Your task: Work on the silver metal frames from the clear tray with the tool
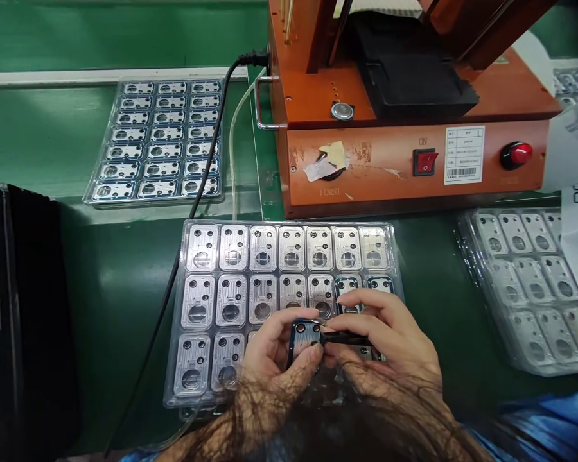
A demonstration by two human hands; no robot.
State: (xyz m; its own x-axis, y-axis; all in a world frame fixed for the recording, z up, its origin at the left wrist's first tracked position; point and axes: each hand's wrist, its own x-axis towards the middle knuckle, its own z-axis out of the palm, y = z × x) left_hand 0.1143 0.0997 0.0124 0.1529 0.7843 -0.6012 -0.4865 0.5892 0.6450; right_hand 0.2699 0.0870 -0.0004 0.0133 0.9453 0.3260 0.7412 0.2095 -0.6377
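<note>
My left hand (pixel 274 359) grips a small dark-rimmed metal plate (pixel 304 333) with round holes, held just above the clear plastic tray (pixel 176 308) in front of me. My right hand (pixel 390 340) pinches black tweezers (pixel 347 338) whose tip touches that plate. The tray holds several rows of silver rectangular metal parts (pixel 262 248); two dark-rimmed ones (pixel 347 287) lie in the middle row just beyond my right fingers. Strands of hair hang over both hands at the bottom of the view.
An orange machine (pixel 395 160) with a red rocker switch (pixel 424 162) and red button (pixel 516 154) stands behind the tray. A black cable (pixel 192 199) runs from it. More part trays lie at back left (pixel 158 141) and right (pixel 530 282). A black rack (pixel 24 321) stands at left.
</note>
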